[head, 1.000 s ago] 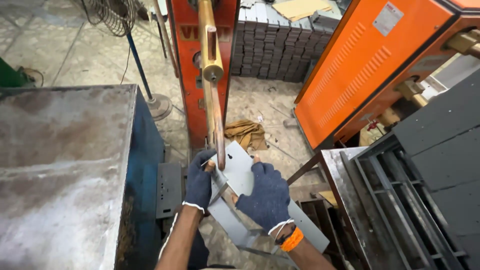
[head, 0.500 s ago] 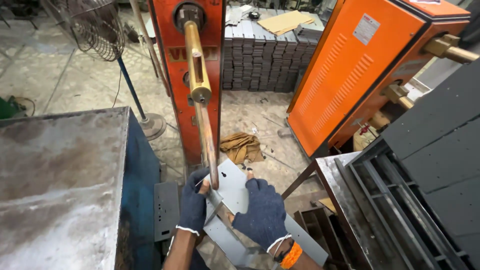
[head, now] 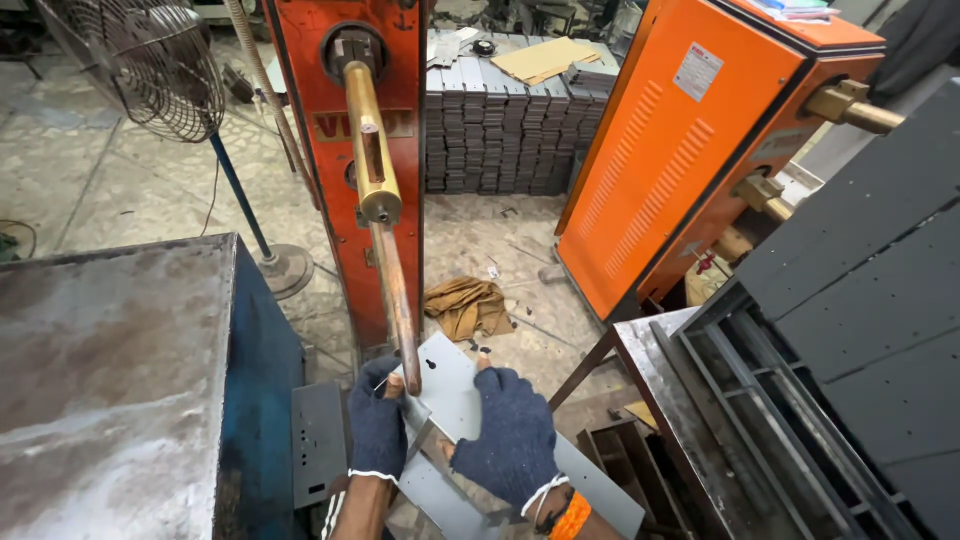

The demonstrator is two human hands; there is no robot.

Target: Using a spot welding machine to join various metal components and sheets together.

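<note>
Concrete floor (head: pixel 120 180), pale, cracked and stained, runs to the far side. Near left: large steel tabletop (head: pixel 110 380), dull grey, rust-mottled, on a blue base. Right: stack of flat dark grey sheets (head: pixel 860 300), matte, with small holes, above a grey metal rack. Far right: orange cabinet (head: pixel 680 150), louvred side panel, brass-coloured arms projecting right. Centre far: red-orange spot welder (head: pixel 345 160), upright, with a brass-coloured upper arm tapering to a copper rod electrode (head: pixel 398 310) that points down toward the near side. Behind it, rows of stacked dark grey parts (head: pixel 500 130) with brown cardboard on top. Far left: wire-caged pedestal fan (head: pixel 150 70) on a round base. Brown crumpled rag (head: pixel 468 305) on the floor. Near centre: light grey sheet-metal piece (head: pixel 455 390), smooth, bent, perforated, held beneath the electrode tip. Left hand (head: pixel 378 425), dark blue knit glove, fingers curled around the piece's left edge. Right hand (head: pixel 510 435), same glove, orange wristband, fingers closed over the piece's upper face.
</note>
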